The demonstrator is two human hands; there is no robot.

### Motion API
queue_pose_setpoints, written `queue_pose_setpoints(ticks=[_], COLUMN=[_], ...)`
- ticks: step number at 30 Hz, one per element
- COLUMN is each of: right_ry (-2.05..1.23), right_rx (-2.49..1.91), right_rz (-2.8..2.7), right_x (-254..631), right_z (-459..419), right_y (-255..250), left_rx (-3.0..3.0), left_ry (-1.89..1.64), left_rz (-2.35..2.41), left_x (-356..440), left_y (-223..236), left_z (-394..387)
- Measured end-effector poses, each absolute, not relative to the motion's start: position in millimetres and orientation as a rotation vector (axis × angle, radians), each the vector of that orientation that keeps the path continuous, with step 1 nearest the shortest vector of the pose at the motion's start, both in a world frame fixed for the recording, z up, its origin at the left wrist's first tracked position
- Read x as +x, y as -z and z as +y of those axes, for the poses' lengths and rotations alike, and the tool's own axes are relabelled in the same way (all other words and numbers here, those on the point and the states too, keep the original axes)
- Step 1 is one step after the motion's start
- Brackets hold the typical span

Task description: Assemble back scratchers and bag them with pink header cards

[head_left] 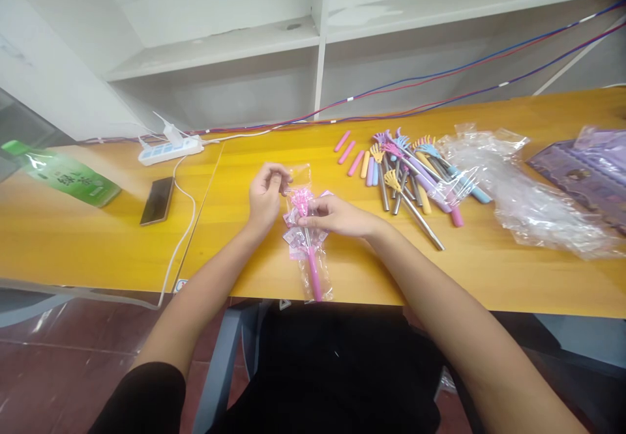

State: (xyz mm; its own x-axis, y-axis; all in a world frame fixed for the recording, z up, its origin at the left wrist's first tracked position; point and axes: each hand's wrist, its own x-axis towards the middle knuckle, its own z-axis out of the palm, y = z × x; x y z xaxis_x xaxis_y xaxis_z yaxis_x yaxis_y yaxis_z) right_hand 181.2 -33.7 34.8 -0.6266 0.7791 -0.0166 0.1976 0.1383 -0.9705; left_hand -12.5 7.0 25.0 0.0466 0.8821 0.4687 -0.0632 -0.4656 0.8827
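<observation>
A pink back scratcher (pixel 313 271) with a metal shaft lies in a clear plastic bag (pixel 325 281) on the table in front of me, its hand-shaped head pointing away. My right hand (pixel 337 216) is closed in a pinch about the scratcher's neck, just below the head. At the bag's upper left edge, my left hand (pixel 268 193) has its fingers curled and appears to pinch the film; the exact contact is hard to see. Small printed pieces (pixel 296 251) show around the shaft.
Several loose back scratchers (pixel 415 209) and coloured handle tubes (pixel 356 163) lie to the right, with crumpled clear bags (pixel 533 193) and purple packaging (pixel 581 173) beyond. On the left are a phone (pixel 157 201), a green bottle (pixel 73 176) and a power strip (pixel 169 150) with its white cable.
</observation>
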Motion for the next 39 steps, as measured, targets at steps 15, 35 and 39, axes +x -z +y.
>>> queue_pose_setpoints(ticks=[15, 35, 39], right_ry=[-1.465, -0.500, -0.509], right_rx=[-0.979, -1.506, -1.490], right_rz=[-1.940, -2.224, -2.172], right_x=[180.7, 195.2, 196.0], right_z=[-31.9, -14.2, -10.3], right_y=[-30.0, 2.7, 5.5], left_rx=[1.560, 1.463, 1.482], left_ry=[-1.328, -1.318, -1.301], left_rz=[0.855, 0.921, 0.890], left_x=[-6.9, -7.2, -4.2], left_y=[-16.5, -15.4, -15.6], left_z=[8.8, 10.6, 7.6])
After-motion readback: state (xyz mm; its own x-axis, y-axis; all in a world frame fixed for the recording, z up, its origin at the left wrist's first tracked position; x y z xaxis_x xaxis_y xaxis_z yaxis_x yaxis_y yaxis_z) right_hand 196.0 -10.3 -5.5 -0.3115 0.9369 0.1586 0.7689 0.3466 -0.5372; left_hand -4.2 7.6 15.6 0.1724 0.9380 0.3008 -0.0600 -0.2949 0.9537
